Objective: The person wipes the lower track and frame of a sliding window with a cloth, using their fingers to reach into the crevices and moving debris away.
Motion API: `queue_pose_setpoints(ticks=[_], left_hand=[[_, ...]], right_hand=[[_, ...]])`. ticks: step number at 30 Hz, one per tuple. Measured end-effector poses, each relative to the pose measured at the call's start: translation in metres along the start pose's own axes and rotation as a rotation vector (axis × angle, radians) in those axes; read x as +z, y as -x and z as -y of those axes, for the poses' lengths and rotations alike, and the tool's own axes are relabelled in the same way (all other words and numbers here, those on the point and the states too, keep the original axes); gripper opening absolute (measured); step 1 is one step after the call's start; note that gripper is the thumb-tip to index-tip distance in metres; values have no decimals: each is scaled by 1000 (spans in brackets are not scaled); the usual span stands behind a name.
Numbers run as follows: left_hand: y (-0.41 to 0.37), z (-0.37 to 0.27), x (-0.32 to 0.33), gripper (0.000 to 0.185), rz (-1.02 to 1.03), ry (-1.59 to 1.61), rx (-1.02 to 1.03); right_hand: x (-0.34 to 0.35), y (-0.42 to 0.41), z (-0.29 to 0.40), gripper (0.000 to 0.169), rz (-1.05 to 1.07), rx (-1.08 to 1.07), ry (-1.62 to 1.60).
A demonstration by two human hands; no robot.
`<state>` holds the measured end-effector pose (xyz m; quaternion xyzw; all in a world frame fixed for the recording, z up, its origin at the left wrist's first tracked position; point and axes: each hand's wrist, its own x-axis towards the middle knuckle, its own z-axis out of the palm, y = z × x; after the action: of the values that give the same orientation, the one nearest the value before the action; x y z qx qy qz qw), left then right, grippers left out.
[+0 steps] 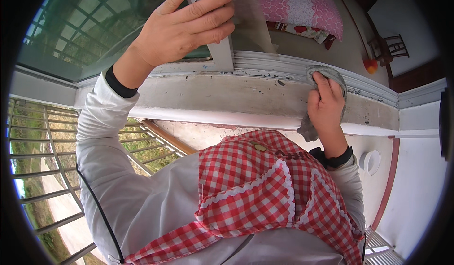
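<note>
My left hand rests with spread fingers over the white frame of a sliding window, its fingertips at the frame's right edge. To its left is the green-tinted pane. In my right hand is a bunched grey cloth, pressed on the white window track; one end of the cloth hangs over the sill's near edge. Dark flakes and bits of dirt lie along the track and on the grey-beige sill between my hands.
Metal window bars stand at the left. Below the sill, a white round container is at the right, near a white wall. Beyond the window are a bed with a pink patterned cover and a wooden chair.
</note>
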<state>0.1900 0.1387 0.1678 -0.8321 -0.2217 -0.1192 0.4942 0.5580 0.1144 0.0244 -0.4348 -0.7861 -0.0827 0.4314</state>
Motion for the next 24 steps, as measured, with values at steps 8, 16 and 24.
queue_pose_setpoints(ticks=[8, 16, 24], left_hand=[[12, 12, 11, 22, -184, 0, 45], [26, 13, -1, 27, -37, -93, 4], [33, 10, 5, 23, -11, -59, -12]], right_hand=[[17, -9, 18, 41, 162, -103, -42], [56, -26, 62, 44, 444, -194, -100], [109, -36, 104, 36, 638, -235, -43]])
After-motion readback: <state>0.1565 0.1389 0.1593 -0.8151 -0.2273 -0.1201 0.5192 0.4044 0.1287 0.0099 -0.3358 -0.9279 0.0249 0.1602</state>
